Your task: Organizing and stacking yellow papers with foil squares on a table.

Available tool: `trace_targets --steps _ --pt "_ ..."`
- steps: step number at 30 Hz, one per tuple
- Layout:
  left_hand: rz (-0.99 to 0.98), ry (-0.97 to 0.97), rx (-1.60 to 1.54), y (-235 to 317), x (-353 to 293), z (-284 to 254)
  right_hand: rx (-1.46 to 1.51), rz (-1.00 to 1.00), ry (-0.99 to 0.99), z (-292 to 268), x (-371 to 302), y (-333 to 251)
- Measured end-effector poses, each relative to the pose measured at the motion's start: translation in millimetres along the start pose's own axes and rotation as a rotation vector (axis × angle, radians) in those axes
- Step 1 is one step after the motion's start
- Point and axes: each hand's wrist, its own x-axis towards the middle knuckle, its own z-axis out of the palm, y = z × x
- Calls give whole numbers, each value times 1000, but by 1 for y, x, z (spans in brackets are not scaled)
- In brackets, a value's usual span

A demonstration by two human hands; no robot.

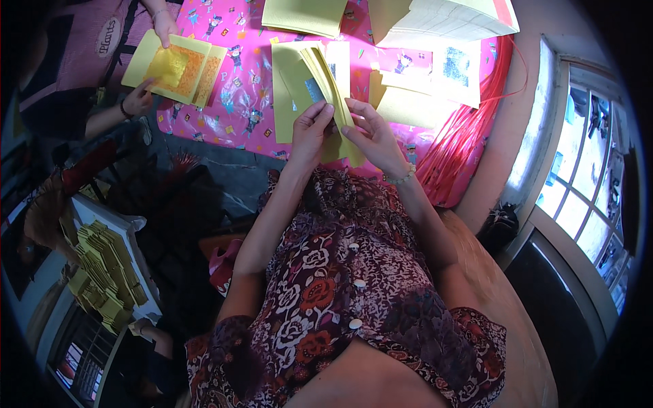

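Both my hands hold a thin stack of yellow paper sheets (325, 78) upright above the near edge of the pink table. My left hand (313, 129) pinches the stack's left side, thumb in front. On the right side, my right hand (373, 136) grips the same sheets between thumb and fingers. Behind and below them lie more yellow sheets (283, 95), one with a silvery-blue patch partly covered by the stack. Right of my right hand rests a folded yellow sheet (408, 105).
A pink patterned tablecloth (238, 136) covers the table. Red strands (456, 143) hang along its right side. At the back stand a thick paper stack (442, 24) and a yellow pile (303, 17). On the left, another person's hands (139, 98) hold gold-patched sheets (180, 68).
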Motion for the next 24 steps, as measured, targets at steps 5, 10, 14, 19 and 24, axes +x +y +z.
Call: trace_targets --steps 5,10,14,19,24 --pt "3 -14 -7 -1 1 -1 15 45 -29 0 0 -3" --pt "-6 -5 -1 -1 1 -1 35 37 -28 -1 0 0" --pt "-2 -8 -15 -1 2 0 27 24 -30 -2 1 2" --pt "-6 -4 -10 -1 2 -1 31 49 -24 -1 1 -1" --pt "2 -3 -1 0 2 0 39 49 -23 -1 1 -2"
